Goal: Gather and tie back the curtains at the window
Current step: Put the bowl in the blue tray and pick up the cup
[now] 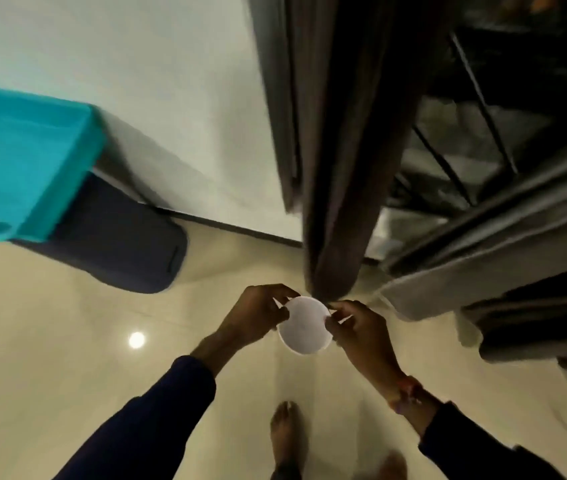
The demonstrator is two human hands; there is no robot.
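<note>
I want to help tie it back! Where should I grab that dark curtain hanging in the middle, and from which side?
Grab the dark curtain partway up its bunched folds, coming from the front. It hangs straight in one narrow gathered column, so fingers could probably wrap round it. Both hands are busy holding a white loop.

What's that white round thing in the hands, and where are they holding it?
Both hands hold a white loop, likely a curtain tie-back. The left hand pinches its left edge and the right hand pinches its right edge, in front of the gathered dark curtain.
</note>
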